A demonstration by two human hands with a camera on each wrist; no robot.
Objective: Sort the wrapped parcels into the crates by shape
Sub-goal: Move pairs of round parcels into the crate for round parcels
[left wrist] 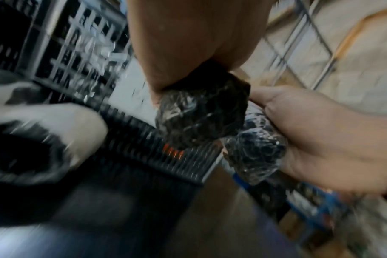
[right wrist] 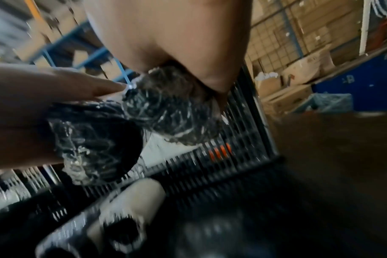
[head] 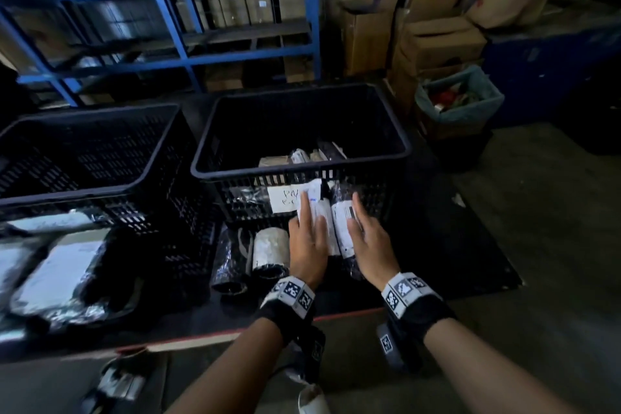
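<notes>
Left hand (head: 307, 245): closest in, fingers laid along a cylindrical parcel in black film with a white label (head: 316, 208), thumb tucked beneath; the left wrist view shows the roll's crinkled end (left wrist: 201, 115) gripped against the palm.
Right hand (head: 369, 242): just beside the left, wrapped the same way round a second black-film cylinder with a printed label (head: 342, 215); its end (right wrist: 172, 108) shows under the palm in the right wrist view.
Step, by my reading: both rolls lifted off the dark table (head: 453, 245), level with the near wall of the black slotted plastic crate (head: 302, 171) ahead of the fingers.
Next move: raise both clear of the rim, then let go over the rolls already inside.
Parcels' look: glossy, wrinkled wrap, slippery-looking; firm tube shape.
Left of the hands: two more rolls (head: 255, 255) on the table; beyond them, flat silver-wrapped packets (head: 60, 272) before another black crate (head: 90, 151).
</notes>
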